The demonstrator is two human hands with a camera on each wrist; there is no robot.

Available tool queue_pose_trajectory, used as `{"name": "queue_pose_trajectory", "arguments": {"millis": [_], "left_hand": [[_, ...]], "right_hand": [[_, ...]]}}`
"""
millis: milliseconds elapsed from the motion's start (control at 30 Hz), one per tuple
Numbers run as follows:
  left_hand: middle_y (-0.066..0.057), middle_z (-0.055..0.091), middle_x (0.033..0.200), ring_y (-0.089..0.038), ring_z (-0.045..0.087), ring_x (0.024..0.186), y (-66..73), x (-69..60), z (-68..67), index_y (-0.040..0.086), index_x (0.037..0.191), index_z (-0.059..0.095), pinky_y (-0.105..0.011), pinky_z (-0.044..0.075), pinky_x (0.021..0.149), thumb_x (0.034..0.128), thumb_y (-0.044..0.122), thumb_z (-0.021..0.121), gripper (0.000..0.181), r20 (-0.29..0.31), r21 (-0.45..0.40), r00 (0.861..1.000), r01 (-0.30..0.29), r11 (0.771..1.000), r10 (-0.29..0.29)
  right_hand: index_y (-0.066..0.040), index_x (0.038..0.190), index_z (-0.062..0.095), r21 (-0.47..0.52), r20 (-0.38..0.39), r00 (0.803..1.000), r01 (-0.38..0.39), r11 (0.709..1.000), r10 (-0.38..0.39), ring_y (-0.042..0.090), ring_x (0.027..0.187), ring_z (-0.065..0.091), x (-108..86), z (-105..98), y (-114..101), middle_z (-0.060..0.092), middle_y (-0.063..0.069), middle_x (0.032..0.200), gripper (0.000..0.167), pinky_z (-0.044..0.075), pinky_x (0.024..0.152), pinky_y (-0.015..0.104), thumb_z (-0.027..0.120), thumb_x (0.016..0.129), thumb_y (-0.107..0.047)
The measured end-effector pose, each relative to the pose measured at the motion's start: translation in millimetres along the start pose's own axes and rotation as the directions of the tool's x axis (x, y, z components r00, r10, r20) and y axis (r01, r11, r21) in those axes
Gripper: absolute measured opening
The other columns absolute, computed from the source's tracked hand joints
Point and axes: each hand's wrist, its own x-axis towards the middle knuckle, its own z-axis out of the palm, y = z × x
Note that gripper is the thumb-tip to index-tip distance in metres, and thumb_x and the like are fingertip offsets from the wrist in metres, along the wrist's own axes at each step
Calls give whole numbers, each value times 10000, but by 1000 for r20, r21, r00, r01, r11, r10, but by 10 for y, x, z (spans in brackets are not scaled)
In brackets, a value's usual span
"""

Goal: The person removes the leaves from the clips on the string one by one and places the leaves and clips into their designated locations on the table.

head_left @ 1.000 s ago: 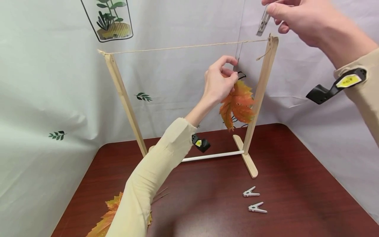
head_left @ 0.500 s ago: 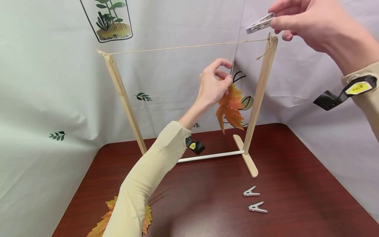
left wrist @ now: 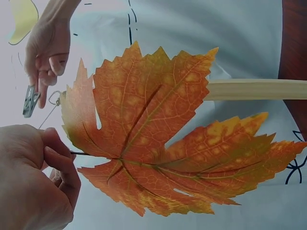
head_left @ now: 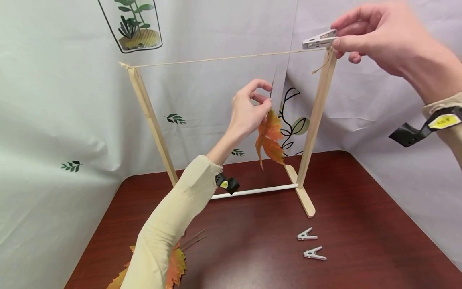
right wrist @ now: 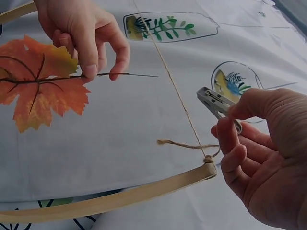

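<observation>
In the head view my left hand (head_left: 250,108) pinches the stem of an orange artificial maple leaf (head_left: 270,136), which hangs below the string (head_left: 216,59). The left wrist view shows that leaf (left wrist: 144,124) spread wide, its stem between thumb and fingers. My right hand (head_left: 386,40) pinches a white clothespin (head_left: 319,40) by its handle end, close to the string's right end. From the right wrist view, the clothespin (right wrist: 218,103) is apart from the string (right wrist: 177,88), and the leaf's stem end (right wrist: 144,75) points toward the string.
The string runs between two wooden posts (head_left: 317,116) joined low by a white rod (head_left: 256,190). Two more clothespins (head_left: 306,234) lie on the dark red table (head_left: 252,249). More leaves (head_left: 177,265) lie front left, partly behind the left sleeve. Printed cloth (head_left: 216,24) hangs behind.
My left hand has moved left and slightly down with the leaf, which has turned more edge-on. The right hand has lowered the clothespin toward the string and tilted it from steep to nearly level.
</observation>
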Motion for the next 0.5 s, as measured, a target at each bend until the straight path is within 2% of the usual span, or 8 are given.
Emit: {"name": "queue_pose_trajectory", "arguments": {"millis": [200,333,433,500], "left_hand": [[-87,645,789,-387,611,517,-58,-70,-93,150,1056,669,-331,520,496,855,-27,597,277,-3,-5,1000,-2,1000,2],[-94,648,797,-355,603,490,-89,-120,-157,153,1054,671,-336,508,486,860,-25,608,270,-5,-4,1000,-3,1000,3],[-94,647,797,-338,600,479,-107,-159,-202,158,1052,673,-340,506,482,865,-18,609,265,-3,0,1000,2,1000,-2],[-94,647,794,-332,598,476,-120,-187,-231,159,1048,674,-338,504,481,869,-13,611,257,-1,4,1000,3,1000,-3]], "right_hand": [[54,1053,693,117,10,1000,16,993,-17,211,635,663,-96,-40,66,735,151,891,282,453,435,229,637,832,220],[74,1056,688,178,21,999,23,984,-27,225,626,666,-154,-65,104,734,167,895,288,456,437,233,608,837,244],[66,1064,692,161,23,999,24,987,-28,224,629,668,-211,-79,134,737,160,908,294,463,446,231,610,840,238],[49,1073,697,109,20,999,26,994,-28,211,631,663,-257,-88,153,741,141,916,294,465,454,226,626,843,217]]}}
